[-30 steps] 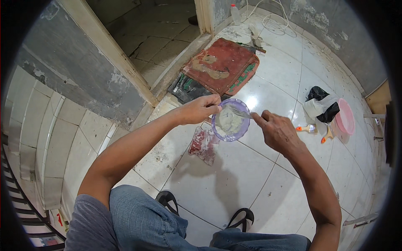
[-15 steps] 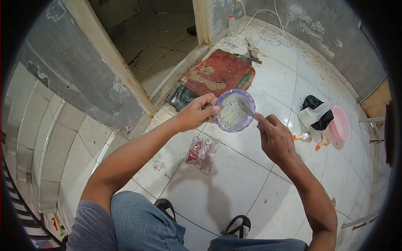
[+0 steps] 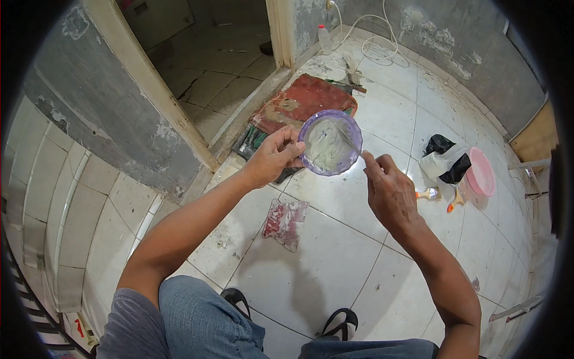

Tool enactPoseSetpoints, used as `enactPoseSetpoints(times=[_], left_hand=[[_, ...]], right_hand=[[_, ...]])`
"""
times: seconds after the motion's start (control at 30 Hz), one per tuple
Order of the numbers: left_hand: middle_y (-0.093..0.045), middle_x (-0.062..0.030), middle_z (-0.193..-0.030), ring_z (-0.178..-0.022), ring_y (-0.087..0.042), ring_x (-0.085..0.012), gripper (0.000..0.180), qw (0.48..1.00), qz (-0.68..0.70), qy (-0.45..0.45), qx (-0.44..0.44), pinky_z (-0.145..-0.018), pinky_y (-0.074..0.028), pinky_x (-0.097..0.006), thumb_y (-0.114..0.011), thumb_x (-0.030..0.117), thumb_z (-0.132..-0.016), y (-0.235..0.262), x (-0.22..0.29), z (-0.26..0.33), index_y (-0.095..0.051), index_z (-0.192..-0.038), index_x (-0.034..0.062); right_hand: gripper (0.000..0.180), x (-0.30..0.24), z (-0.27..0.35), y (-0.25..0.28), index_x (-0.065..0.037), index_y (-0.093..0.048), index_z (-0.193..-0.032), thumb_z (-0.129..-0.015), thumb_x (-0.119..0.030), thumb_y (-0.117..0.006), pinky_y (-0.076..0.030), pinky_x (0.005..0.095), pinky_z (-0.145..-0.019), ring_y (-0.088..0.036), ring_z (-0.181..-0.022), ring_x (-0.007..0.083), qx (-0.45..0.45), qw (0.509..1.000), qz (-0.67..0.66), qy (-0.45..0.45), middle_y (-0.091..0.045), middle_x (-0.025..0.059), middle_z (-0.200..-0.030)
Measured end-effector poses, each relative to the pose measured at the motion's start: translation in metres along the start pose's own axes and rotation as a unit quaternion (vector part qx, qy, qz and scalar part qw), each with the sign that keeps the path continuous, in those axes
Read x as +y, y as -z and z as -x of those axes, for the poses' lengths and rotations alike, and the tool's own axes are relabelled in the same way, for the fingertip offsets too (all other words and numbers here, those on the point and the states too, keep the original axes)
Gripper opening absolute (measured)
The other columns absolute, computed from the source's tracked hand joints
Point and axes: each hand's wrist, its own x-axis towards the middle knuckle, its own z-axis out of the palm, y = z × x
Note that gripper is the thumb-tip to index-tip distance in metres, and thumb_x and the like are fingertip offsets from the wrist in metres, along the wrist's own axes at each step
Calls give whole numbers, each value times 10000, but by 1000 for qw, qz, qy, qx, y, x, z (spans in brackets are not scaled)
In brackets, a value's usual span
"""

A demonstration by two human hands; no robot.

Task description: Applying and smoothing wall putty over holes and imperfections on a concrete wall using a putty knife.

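In front of me my left hand [image 3: 272, 158] grips a purple bowl [image 3: 310, 122] by its left edge, with the thumb over the rim. Pale grey-white paste [image 3: 326, 143] covers much of the inside. My right hand [image 3: 391, 192] is at the bowl's lower right, its fingers pinched on a thin grey stirring tool [image 3: 351, 136]. The tool's far end rests in the paste, against the right inner wall. Its handle is mostly hidden by my fingers, and its exact kind cannot be made out.
A smeared red and clear plastic packet [image 3: 286, 224] lies on the tiles below. Beyond the bowl is a dirty red mat [image 3: 311, 96] near the doorway. At right are two brushes [image 3: 429, 194], a white container [image 3: 431, 166], black plastic [image 3: 457, 169] and a pink basin [image 3: 481, 172].
The bowl has shifted slightly up and left with both hands. The tool has swung from the paste's upper middle to the bowl's right side.
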Motion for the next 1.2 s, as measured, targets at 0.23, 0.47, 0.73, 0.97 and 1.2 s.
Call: enactPoseSetpoints(times=[0.23, 0.47, 0.73, 0.97, 1.2], left_hand=[[-480, 25, -973, -862, -504, -39, 167, 999, 25, -43, 4, -785, -508, -232, -564, 204, -943, 3, 2, 2, -456, -896, 86], [-486, 22, -960, -814, -488, -28, 282, 996, -8, -89, 28, -698, -466, -180, -561, 135, -927, -16, 7, 9, -466, -1165, 16], [-478, 14, -979, -844, -507, -33, 273, 993, 25, -87, 80, -722, -515, -196, -564, 117, -919, -31, 6, 13, -469, -1158, 23], [-408, -53, -1228, -919, -505, -60, 166, 989, 35, -99, 109, -733, -527, -209, -581, 116, -907, -36, 2, 15, -444, -849, 42], [-423, -72, -1233, -969, -495, -91, 178, 985, -28, -143, 88, -802, -481, -245, -590, 123, -905, -40, 0, 11, -450, -830, 44]], right_hand=[[249, -8, 1, 0, -14, -580, -1117, -874, -65, -556, -473, 419, -572, -592, -647, 321, -6, 995, -97, -20, -561, 148, -758], [191, -10, 7, -6, 13, -557, -1063, -883, -44, -530, -427, 453, -551, -557, -613, 363, 26, 993, -96, -68, -544, 180, -706], [188, -20, 18, -24, 23, -596, -1043, -919, -79, -499, -422, 369, -479, -542, -506, 268, 4, 957, -249, -150, -577, 156, -650], [317, -52, 13, -8, 88, -602, -969, -984, -183, -439, -409, 268, -327, -492, -382, 114, -81, 836, -438, -320, -526, 53, -615], [311, -64, 18, -12, 50, -575, -955, -1004, -212, -415, -414, 255, -344, -469, -422, 112, -61, 740, -591, -316, -523, 47, -706]])
